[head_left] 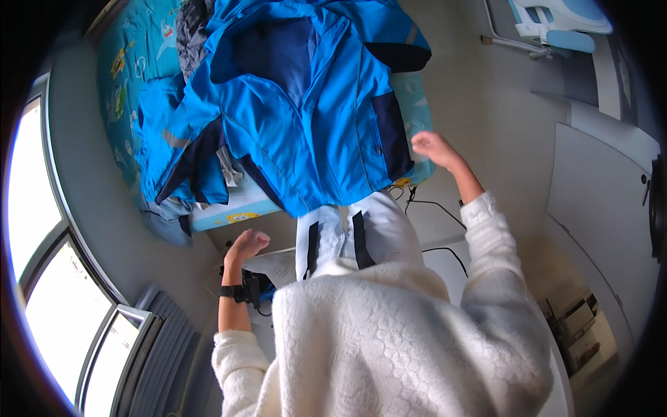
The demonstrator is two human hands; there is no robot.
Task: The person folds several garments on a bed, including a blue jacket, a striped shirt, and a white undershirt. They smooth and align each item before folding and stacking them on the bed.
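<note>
A bright blue jacket (274,132) with navy side panels lies spread on the bed, its hem toward me and reaching the near edge. Its front is parted at the far end, where dark lining shows. My right hand (432,148) hovers just right of the jacket's navy panel, apart from it, fingers curled with nothing visible in them. Lower and to the left, my left hand (248,244) is held in the air in front of the bed's edge. Its fingers are curled too, and I see nothing in them.
The bed (240,210) has a teal patterned sheet. More blue clothing (156,111) and a grey garment (193,38) lie at its left. Black cables (438,203) run by the bed's right corner. A window (42,181) is on the left, a white-and-blue chair (563,24) far right.
</note>
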